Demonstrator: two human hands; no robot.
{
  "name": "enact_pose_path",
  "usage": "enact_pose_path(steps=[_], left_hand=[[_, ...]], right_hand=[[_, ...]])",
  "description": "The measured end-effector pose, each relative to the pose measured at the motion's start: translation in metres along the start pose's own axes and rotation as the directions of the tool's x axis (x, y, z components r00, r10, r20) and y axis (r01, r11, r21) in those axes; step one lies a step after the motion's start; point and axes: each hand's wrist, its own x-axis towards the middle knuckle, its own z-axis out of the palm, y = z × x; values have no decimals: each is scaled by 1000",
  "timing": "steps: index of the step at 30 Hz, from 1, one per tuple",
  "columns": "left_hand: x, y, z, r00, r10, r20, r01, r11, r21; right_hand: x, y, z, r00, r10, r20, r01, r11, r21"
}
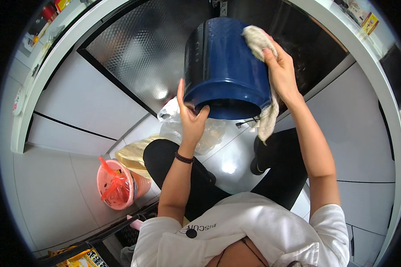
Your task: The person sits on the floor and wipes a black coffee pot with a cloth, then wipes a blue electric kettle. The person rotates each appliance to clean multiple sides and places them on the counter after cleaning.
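Observation:
A large dark blue cylinder with a round opening in its near end (232, 55) is held up in front of me, tilted. My left hand (192, 118) grips the rim of that opening, with the thumb at the inner edge and the fingers outside. My right hand (282, 71) presses a crumpled off-white cloth (259, 41) against the far right side of the cylinder. Part of the cloth hangs down along the cylinder's right side, below my right hand. The cylinder's inside is dark.
Behind the cylinder stands a textured dark panel (133, 50). Clear plastic bags (209, 135) and a yellowish bag (137, 152) lie on the tiled floor. A pink bin (142, 185) with a red bag stands at left. White cabinets (87, 90) and a curved white counter edge surround me.

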Motion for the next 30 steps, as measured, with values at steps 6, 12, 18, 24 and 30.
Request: enact_pose_path(steps=[6,12,18,24,30], left_hand=[[5,29,-14,946,254,201,-321,813,485],[19,48,-5,865,471,175,-484,684,546],[27,38,-19,875,365,317,-480,737,477],[27,34,-13,857,330,397,-473,811,345],[21,29,-4,988,120,99,-114,991,-66]], right_hand=[[-12,24,-3,805,586,87,-480,559,677],[-55,53,14,811,572,122,-306,238,922],[-95,70,40,754,655,50,-101,40,994],[-111,93,46,686,714,143,-81,-120,989],[-120,124,55,700,682,209,-128,-168,977]])
